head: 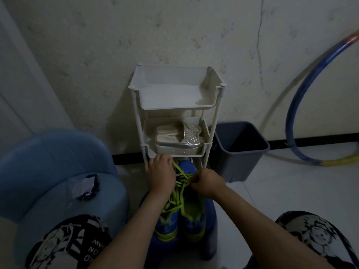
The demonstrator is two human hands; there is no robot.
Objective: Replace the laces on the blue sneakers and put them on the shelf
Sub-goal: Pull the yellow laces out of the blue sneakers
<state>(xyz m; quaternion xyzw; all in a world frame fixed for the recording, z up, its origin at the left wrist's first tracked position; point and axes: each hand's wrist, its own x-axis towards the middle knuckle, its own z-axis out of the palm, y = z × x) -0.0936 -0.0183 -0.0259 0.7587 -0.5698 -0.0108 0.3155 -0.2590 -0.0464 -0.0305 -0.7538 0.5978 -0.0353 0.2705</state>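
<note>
The right hand (207, 183) pinches the green laces (179, 172) over the sneakers (192, 220), which stand on a stool (210, 239) before the shelf (206, 152); the left hand (160, 171) covers the laces, its grip hidden

Both bare forearms reach forward, converging. Left hand (160, 174) palm down, fingers curled away from view, grip hidden. Right hand (208, 183) knuckles up, thumb and fingers pinching a lace (183, 183)

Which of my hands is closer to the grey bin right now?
Right. The right hand pinches the green laces just left of the grey bin; the left hand sits farther left, on the blue sneakers before the shelf.
</note>
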